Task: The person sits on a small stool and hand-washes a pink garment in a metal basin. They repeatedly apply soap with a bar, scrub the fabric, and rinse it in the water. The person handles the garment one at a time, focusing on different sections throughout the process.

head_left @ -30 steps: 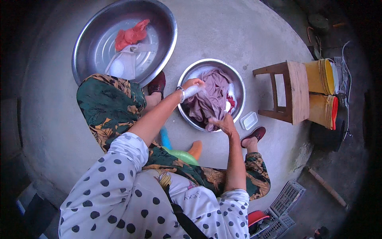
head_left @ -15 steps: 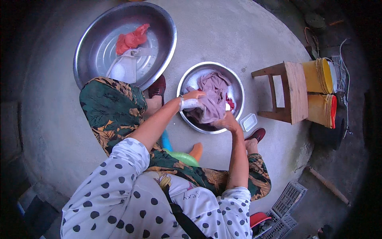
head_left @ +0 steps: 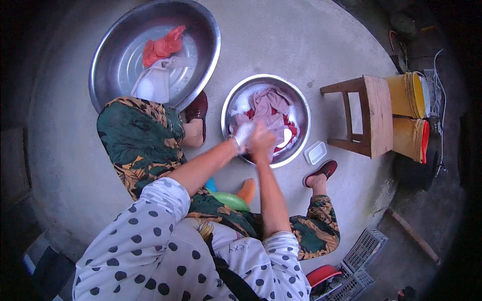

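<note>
Both hands are together over the near side of a small steel basin (head_left: pixel 304 108). In it lies a wet mauve cloth (head_left: pixel 271 100), bunched up, with dark red fabric (head_left: pixel 292 131) beneath and around it. Suds coat my left hand (head_left: pixel 243 136), which is closed on part of the mauve cloth. Pressed against it, my right hand (head_left: pixel 262 140) is smeared by motion but also appears closed on the cloth. A white oval thing (head_left: pixel 285 138) rests among the red fabric, just right of my right hand. White foam (head_left: pixel 242 104) shows at the basin's left side.
A large steel basin (head_left: pixel 111 65) at the far left holds a red bag-like thing (head_left: pixel 163 46) and a white cloth (head_left: pixel 153 83). Right of the small basin sit a white soap dish (head_left: pixel 315 153) and a wooden stool (head_left: pixel 377 116), with yellow buckets (head_left: pixel 402 95) behind. Grey crates (head_left: pixel 365 249) stand lower right.
My right hand has moved left, up against my left hand, from the basin's near right side. The mauve cloth has been gathered in, uncovering more red fabric and the white oval thing.
</note>
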`<state>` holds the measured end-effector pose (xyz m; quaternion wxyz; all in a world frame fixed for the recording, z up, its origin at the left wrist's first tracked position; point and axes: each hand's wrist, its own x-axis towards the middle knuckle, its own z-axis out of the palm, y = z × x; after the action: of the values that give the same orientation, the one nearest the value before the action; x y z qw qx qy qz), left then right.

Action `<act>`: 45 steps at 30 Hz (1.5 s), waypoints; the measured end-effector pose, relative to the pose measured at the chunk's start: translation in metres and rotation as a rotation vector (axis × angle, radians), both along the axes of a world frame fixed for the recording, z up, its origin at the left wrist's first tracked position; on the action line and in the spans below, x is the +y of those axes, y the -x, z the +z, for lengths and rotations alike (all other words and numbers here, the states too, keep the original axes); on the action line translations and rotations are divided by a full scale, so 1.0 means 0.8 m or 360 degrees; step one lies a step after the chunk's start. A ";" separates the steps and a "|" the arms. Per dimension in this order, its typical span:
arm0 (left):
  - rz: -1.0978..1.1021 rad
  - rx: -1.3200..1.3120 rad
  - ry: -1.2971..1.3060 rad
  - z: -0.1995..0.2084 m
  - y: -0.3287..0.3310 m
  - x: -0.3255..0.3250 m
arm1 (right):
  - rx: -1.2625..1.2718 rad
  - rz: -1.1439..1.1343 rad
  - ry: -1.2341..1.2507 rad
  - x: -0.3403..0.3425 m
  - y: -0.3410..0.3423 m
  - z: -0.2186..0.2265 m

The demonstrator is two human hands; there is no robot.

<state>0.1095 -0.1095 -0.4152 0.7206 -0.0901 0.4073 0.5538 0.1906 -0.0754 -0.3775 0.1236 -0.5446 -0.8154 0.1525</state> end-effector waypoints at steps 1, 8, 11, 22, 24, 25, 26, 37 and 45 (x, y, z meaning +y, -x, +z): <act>0.0074 -0.0034 -0.0018 0.007 -0.010 0.001 | 0.0107 0.0089 -0.0286 0.034 -0.024 -0.038; -0.0003 -0.0256 -0.0291 0.039 0.016 0.000 | 0.0652 -0.0235 -0.0041 -0.013 0.018 0.029; -0.0353 0.0885 -0.0202 0.069 0.000 0.008 | 0.0845 -0.0551 0.0472 0.031 -0.023 0.019; -0.1147 0.1632 -0.1141 0.161 0.084 0.044 | 0.1010 0.0486 0.1331 0.070 -0.066 0.130; -0.0831 0.0949 -0.0939 0.160 0.098 0.040 | 0.0732 0.0817 0.1128 0.073 -0.074 0.108; -0.0732 0.0747 -0.0835 0.159 0.097 0.036 | 0.0823 0.0703 0.1139 0.075 -0.081 0.090; -0.0631 0.0551 -0.0728 0.153 0.094 0.029 | 0.0917 0.0594 0.1151 0.078 -0.086 0.078; -0.0123 -0.0299 0.0020 0.138 0.056 0.027 | 0.1434 0.0255 0.0190 0.022 -0.006 0.097; 0.0098 -0.0491 -0.0205 0.043 -0.029 0.009 | 0.0716 -0.0356 0.0183 0.032 0.011 0.068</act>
<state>0.1328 -0.1020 -0.3806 0.7616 -0.1399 0.2526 0.5801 0.1816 -0.0495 -0.3232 0.2869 -0.5900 -0.6920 0.3013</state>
